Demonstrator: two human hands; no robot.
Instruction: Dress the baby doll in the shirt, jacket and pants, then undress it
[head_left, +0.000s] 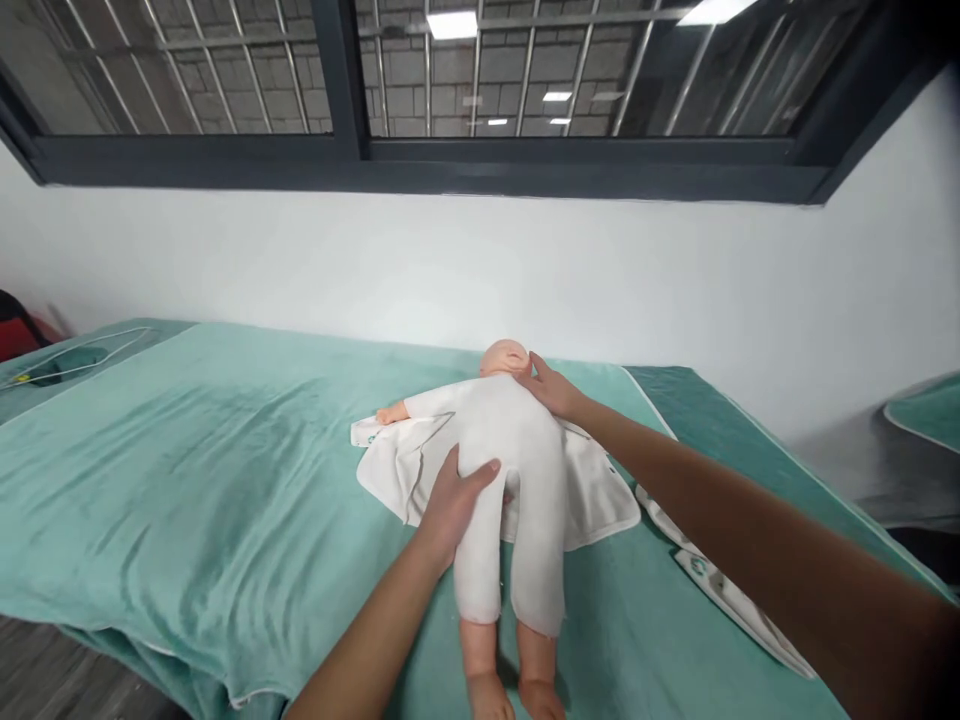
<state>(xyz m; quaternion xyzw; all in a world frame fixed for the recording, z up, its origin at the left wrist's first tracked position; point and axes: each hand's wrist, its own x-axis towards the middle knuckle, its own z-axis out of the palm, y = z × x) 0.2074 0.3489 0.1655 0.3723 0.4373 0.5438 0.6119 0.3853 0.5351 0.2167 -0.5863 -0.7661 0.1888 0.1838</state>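
A baby doll (pixel 517 430) with a white cloth body lies along the bed, its head near the wall and its bare feet toward me. Under its torso a white baby jacket (pixel 600 490) is spread out on both sides. The doll's arm on the left reaches out over one sleeve of the jacket; its other arm is hidden. My left hand (pixel 457 500) grips the doll's hip, thumb across the front and fingers round the side. At the neck and shoulder, my right hand (pixel 551 385) holds the doll, with a fingertip beside its head.
The bed has a green sheet (pixel 225 480). A folded white garment (pixel 739 600) lies to the right, partly behind my right forearm. Beyond the bed is a white wall (pixel 337 260) below a barred window (pixel 480 80). Something red and black (pixel 19 325) stands at far left.
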